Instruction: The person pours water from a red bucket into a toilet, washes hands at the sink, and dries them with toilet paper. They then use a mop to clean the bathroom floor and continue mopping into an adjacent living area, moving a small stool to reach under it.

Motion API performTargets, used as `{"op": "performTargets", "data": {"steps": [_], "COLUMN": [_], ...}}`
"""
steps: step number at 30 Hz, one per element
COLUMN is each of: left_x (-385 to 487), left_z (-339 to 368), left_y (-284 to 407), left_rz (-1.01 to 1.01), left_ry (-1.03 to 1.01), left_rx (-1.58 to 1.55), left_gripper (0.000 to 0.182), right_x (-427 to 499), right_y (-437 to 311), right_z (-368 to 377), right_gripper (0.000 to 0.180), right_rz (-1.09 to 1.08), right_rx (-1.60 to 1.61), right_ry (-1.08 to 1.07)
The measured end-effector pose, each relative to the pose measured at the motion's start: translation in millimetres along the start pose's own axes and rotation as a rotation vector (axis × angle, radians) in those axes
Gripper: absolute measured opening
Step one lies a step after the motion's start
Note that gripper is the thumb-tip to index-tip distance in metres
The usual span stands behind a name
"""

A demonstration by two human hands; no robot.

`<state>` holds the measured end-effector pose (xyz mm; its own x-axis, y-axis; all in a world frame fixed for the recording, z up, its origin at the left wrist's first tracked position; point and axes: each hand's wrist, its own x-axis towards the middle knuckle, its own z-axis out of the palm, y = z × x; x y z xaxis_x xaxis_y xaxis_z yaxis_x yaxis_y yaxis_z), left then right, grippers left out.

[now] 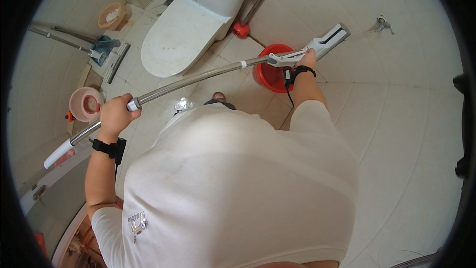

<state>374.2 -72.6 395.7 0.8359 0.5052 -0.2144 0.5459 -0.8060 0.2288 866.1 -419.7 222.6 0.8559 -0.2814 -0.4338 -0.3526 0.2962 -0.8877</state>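
Observation:
A sponge mop with a shiny steel pole (200,80) stretches across in front of me, tilted up to the right. My left hand (118,114) is wrapped around the pole near a grey-and-white collar, with the white handle grip (59,152) beyond it at lower left. At the other end, my right hand (307,59) holds the white mop head (329,41), raised near the tiled wall. A red plastic bucket (273,78) stands on the floor beneath the right hand, partly hidden by the mop and wrist. Its contents are hard to make out.
Ahead is a white toilet (182,37), with a red toilet brush (241,29) beside it. A second mop (117,63), a blue dustpan (104,46), pink basins (80,104) and a small waste bin (111,16) line the left wall. A tap (383,25) juts out at right.

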Motion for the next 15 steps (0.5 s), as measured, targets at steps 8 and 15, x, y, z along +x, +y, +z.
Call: {"op": "performTargets", "data": {"steps": [8,15], "left_x": [-0.1,-1.2], "left_z": [0.6,1.2], "left_y": [-2.1,-3.8], "left_rz": [-0.03,-0.007], "left_ry": [-0.036,-0.042], "left_rx": [-0.023,-0.045], "left_gripper": [0.026,0.027], "right_x": [-1.8,-18.5], "right_y": [-9.7,-24.5], "right_z": [7.4,9.0], "right_gripper": [0.025,0.028], "right_rz": [0.028,0.043], "right_rx": [0.004,-0.029], "right_ry": [0.02,0.032]}}
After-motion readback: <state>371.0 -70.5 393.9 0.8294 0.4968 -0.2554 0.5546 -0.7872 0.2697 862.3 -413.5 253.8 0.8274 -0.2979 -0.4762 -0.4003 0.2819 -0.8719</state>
